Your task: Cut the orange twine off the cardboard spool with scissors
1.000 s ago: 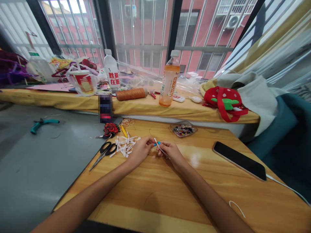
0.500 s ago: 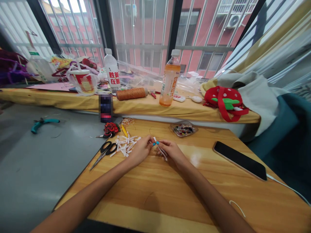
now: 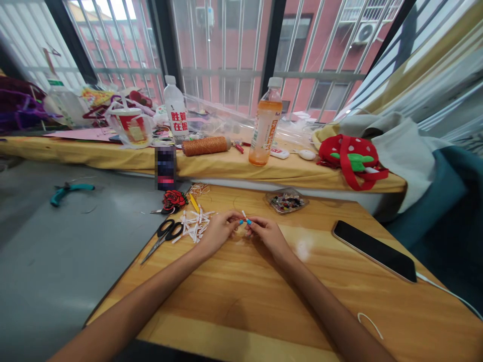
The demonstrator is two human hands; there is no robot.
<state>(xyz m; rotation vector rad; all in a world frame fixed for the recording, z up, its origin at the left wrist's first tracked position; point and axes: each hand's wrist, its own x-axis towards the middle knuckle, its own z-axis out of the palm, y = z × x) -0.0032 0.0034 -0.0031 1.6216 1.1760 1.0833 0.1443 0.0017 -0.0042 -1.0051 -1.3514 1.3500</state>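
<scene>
My left hand [image 3: 220,230] and my right hand [image 3: 268,234] meet above the wooden table, thumbs with blue nails close together. Both pinch a thin white strip [image 3: 243,214], whose short end sticks up between the fingertips. The fingers hide the rest of it. Just left of my left hand lies a loose pile of white strips [image 3: 194,231]. Black-handled scissors [image 3: 163,235] rest beside the pile, blades pointing toward the table's left edge. Behind my right hand sits a clear box of mixed beads [image 3: 287,201].
A phone [image 3: 373,250] with a white cable lies at right. On the grey surface at left are teal pliers [image 3: 71,191]. The cloth-covered ledge behind holds an orange drink bottle [image 3: 266,125], a white-labelled bottle [image 3: 176,113], a thread spool [image 3: 206,146] and a red strawberry bag [image 3: 352,158].
The long tail of the strip that hung below my right fingers no longer shows. My fingertips have shifted slightly and the strip's upper end has moved a little up and right.
</scene>
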